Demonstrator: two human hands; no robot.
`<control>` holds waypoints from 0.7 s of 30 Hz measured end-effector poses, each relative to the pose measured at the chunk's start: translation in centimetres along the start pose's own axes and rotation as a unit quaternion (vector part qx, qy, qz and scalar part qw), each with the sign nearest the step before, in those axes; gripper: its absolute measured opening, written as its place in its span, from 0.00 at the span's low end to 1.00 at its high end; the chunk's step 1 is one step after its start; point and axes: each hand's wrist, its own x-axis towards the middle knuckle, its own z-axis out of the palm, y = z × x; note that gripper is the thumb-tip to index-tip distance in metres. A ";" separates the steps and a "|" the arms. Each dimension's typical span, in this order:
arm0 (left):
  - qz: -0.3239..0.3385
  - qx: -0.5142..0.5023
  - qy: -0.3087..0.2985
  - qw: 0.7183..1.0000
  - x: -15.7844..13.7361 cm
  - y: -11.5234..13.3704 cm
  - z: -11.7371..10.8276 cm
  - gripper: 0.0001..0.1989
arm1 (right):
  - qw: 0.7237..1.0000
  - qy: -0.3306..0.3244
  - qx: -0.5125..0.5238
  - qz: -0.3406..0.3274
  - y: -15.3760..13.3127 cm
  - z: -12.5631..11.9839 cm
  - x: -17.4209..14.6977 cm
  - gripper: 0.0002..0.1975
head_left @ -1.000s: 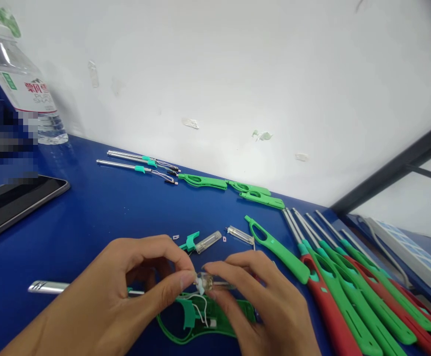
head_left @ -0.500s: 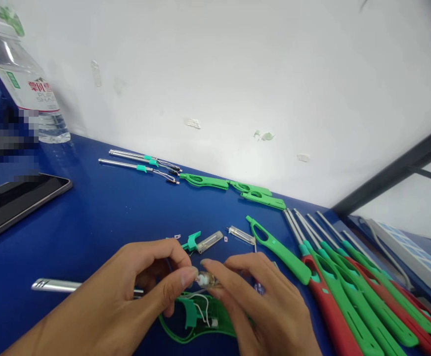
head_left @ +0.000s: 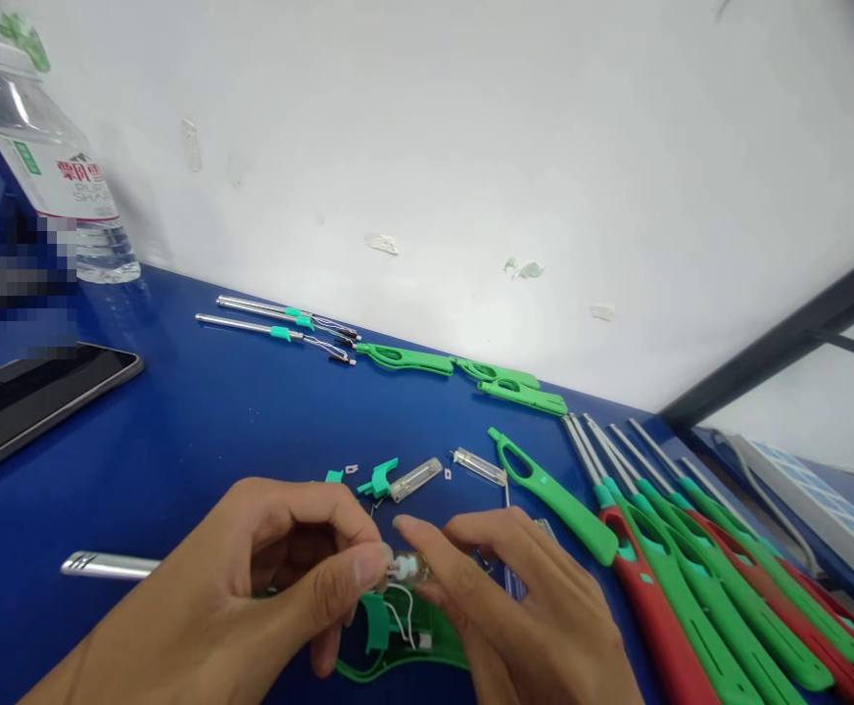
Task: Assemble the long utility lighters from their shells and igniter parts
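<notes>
Low in the head view, my left hand (head_left: 251, 597) and my right hand (head_left: 530, 617) meet over a blue table (head_left: 177, 431). Between their fingertips they pinch a small clear fuel tube with a white valve end (head_left: 406, 565). Thin white wires run from it down into an open green lighter half-shell (head_left: 404, 641) lying under the hands. A silver metal nozzle tube (head_left: 108, 565) sticks out left from behind my left hand.
Loose clear tubes (head_left: 416, 479) and a teal trigger part (head_left: 379, 479) lie just beyond the hands. A row of red-and-green long lighters (head_left: 691, 578) fills the right. Green shells (head_left: 522, 395) and wired nozzles (head_left: 280, 323) lie by the wall. A water bottle (head_left: 52, 166) and a tablet (head_left: 23, 401) are at left.
Both hands have drawn slightly lower and closer together around the clear tube. A small teal piece now shows beyond my left hand. The view has shifted a little.
</notes>
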 end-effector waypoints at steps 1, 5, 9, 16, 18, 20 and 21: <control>0.001 -0.001 0.017 1.000 -0.1 -0.3 0.1 0.23 | 1.000 -0.003 -0.007 -0.003 0.0 0.0 0.0 0.23; 0.001 -0.010 0.069 0.998 -0.6 -1.8 0.4 0.27 | 0.999 -0.002 -0.038 -0.021 0.2 0.1 -0.1 0.25; -0.018 -0.050 0.004 0.999 -0.5 -1.6 0.1 0.22 | 0.998 0.013 -0.045 -0.029 0.0 0.1 0.1 0.27; -0.020 -0.060 -0.017 0.998 -0.2 0.6 -0.2 0.21 | 0.991 0.014 -0.107 -0.078 -0.3 0.0 0.7 0.23; -0.017 -0.042 -0.016 0.999 0.0 1.0 -0.4 0.21 | 0.991 0.023 -0.111 -0.078 -0.4 0.1 0.9 0.20; 0.004 -0.018 -0.018 1.000 0.2 1.2 -0.6 0.22 | 0.991 0.036 -0.105 -0.074 -0.3 0.2 1.2 0.21; 0.019 0.000 -0.017 1.000 0.3 1.1 -0.7 0.22 | 0.993 0.039 -0.093 -0.068 -0.2 0.2 1.3 0.21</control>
